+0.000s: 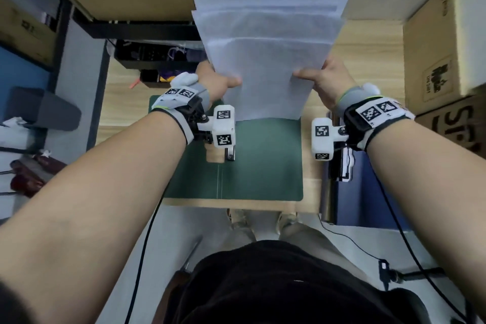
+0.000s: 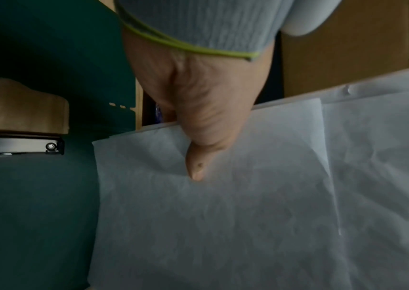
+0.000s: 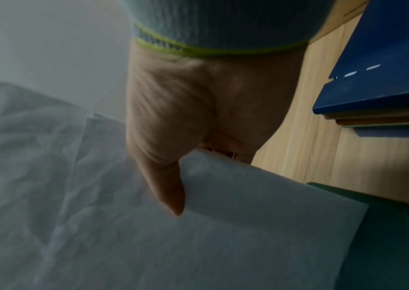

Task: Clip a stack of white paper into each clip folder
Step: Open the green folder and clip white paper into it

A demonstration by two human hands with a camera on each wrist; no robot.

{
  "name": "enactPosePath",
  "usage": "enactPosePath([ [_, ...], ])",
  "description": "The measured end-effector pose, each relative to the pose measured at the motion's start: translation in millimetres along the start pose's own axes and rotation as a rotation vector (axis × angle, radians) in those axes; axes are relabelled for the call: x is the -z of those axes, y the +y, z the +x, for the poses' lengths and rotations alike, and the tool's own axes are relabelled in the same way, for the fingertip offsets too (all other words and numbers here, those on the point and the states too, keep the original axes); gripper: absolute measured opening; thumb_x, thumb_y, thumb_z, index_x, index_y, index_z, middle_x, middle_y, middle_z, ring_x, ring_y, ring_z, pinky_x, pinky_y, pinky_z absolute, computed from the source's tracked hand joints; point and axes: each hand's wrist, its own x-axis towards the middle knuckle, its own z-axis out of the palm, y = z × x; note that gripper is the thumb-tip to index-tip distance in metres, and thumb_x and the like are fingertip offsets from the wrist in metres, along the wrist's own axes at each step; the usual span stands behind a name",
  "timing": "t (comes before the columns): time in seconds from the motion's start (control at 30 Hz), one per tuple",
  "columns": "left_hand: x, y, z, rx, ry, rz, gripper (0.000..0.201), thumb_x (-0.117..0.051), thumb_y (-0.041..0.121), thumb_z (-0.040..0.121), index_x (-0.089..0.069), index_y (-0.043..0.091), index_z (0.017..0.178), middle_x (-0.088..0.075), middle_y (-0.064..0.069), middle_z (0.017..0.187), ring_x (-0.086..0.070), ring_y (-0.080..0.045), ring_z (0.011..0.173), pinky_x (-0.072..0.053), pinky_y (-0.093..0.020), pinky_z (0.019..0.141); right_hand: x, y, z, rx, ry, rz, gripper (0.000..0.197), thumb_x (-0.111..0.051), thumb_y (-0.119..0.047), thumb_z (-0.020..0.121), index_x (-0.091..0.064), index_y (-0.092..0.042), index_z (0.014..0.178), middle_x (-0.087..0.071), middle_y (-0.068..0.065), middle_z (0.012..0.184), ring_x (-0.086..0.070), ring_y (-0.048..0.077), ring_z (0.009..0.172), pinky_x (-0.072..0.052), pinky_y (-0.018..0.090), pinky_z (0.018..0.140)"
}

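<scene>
A stack of white paper (image 1: 265, 66) is held up over the open green clip folder (image 1: 263, 166) on the wooden table. My left hand (image 1: 221, 81) grips the stack's left edge, thumb on top (image 2: 195, 170). My right hand (image 1: 323, 79) grips its right edge, thumb also on top (image 3: 173, 202). The sheets fan out unevenly toward the far side. The folder's black metal clip (image 2: 19, 146) with its wooden block (image 2: 22, 109) lies near the folder's left half, apart from the paper. The fingers under the paper are hidden.
More folders, a blue one on top (image 3: 381, 64), are stacked at the table's right edge. Cardboard boxes (image 1: 444, 42) stand at the right and back left. A black tray of small items (image 1: 157, 55) sits behind the folder at the left.
</scene>
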Motion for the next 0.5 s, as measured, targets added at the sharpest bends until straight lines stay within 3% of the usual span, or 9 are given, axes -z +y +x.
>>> enactPosePath([
  [0.07, 1, -1, -3, -0.019, 0.010, -0.032, 0.051, -0.086, 0.009, 0.070, -0.066, 0.001, 0.116, -0.069, -0.007, 0.111, -0.066, -0.018, 0.100, -0.054, -0.027, 0.091, 0, 1, -7, 0.036, -0.035, -0.035, 0.038, -0.075, 0.002, 0.065, -0.071, -0.011, 0.101, -0.072, 0.013, 0.108, -0.069, 0.027, 0.100, -0.056, 0.039, 0.092],
  [0.13, 3, -3, -12, -0.032, -0.005, 0.023, 0.053, -0.087, 0.011, 0.070, -0.062, -0.001, 0.115, -0.066, -0.001, 0.107, -0.063, -0.013, 0.096, -0.051, -0.007, 0.077, 0, 3, -16, 0.044, -0.045, -0.109, 0.042, -0.078, 0.004, 0.065, -0.071, -0.011, 0.104, -0.072, 0.013, 0.112, -0.069, 0.025, 0.100, -0.055, 0.039, 0.094],
  [0.17, 3, -4, -15, -0.030, -0.016, 0.030, 0.057, -0.088, 0.010, 0.069, -0.060, -0.001, 0.118, -0.065, 0.000, 0.108, -0.062, -0.012, 0.097, -0.049, -0.005, 0.076, 0, 6, -17, 0.043, -0.048, -0.127, 0.042, -0.079, 0.006, 0.067, -0.071, -0.011, 0.105, -0.072, 0.012, 0.112, -0.069, 0.024, 0.101, -0.055, 0.039, 0.095],
  [0.23, 3, -7, -18, -0.032, -0.028, 0.021, 0.062, -0.089, 0.010, 0.067, -0.060, 0.001, 0.122, -0.065, 0.000, 0.112, -0.061, -0.010, 0.099, -0.047, -0.010, 0.080, 1, 7, -22, 0.034, -0.045, -0.154, 0.039, -0.080, 0.007, 0.070, -0.073, -0.016, 0.102, -0.073, 0.009, 0.112, -0.070, 0.021, 0.101, -0.055, 0.035, 0.092],
  [0.33, 4, -6, -21, -0.011, -0.055, 0.094, 0.057, -0.086, 0.015, 0.072, -0.061, 0.004, 0.122, -0.059, 0.005, 0.105, -0.056, -0.008, 0.096, -0.038, -0.007, 0.074, 2, 9, -22, 0.011, -0.043, -0.172, 0.041, -0.081, 0.003, 0.072, -0.071, -0.015, 0.108, -0.073, 0.006, 0.112, -0.070, 0.016, 0.100, -0.055, 0.030, 0.086],
  [0.5, 4, -7, -23, -0.029, -0.032, 0.100, 0.051, -0.085, 0.023, 0.075, -0.064, 0.004, 0.118, -0.063, 0.003, 0.101, -0.061, -0.014, 0.095, -0.045, -0.019, 0.082, -1, 13, -18, 0.019, -0.055, -0.169, 0.041, -0.084, -0.005, 0.072, -0.070, -0.021, 0.108, -0.072, 0.005, 0.117, -0.068, 0.020, 0.110, -0.054, 0.038, 0.096],
])
